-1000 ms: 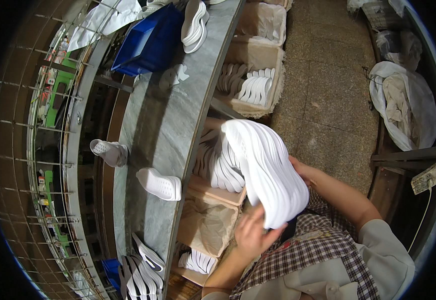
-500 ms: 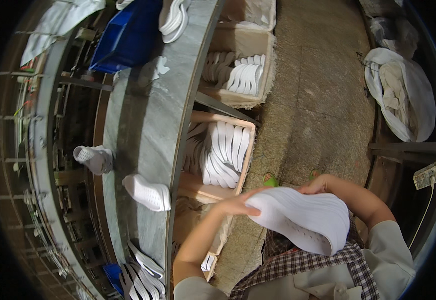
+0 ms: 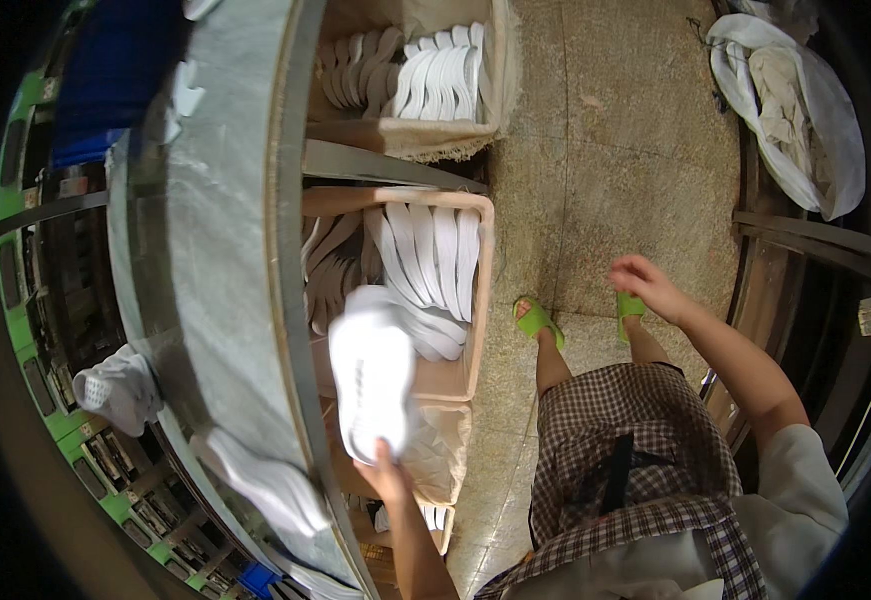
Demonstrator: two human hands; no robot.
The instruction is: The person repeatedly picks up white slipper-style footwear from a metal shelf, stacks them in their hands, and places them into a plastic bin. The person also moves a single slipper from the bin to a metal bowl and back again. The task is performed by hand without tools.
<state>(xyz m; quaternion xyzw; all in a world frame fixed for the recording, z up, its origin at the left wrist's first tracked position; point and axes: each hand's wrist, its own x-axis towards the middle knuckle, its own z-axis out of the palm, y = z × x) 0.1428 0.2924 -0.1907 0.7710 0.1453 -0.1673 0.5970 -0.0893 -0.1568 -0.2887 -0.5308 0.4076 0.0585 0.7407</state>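
1. Our left hand [image 3: 393, 484] has its fingers pinched round the near end of a white, shoe-shaped moulded sole [image 3: 374, 375], probably to leave its length free.
2. That sole appears above the peach plastic crate [image 3: 485, 260], where curved white soles [image 3: 448, 255] nest closely, presumably saving room.
3. Our right hand [image 3: 651, 288] holds nothing visible, fingers loosely bent.

Person wears a pale grey short-sleeved shirt [image 3: 796, 480], brown-and-white checked apron [image 3: 646, 400] with matching strap [image 3: 738, 560] and a black strip [image 3: 617, 475] at the front, lime-green open-toe slides [image 3: 536, 320], left hand [image 3: 390, 480] and right hand [image 3: 651, 287] both bare.
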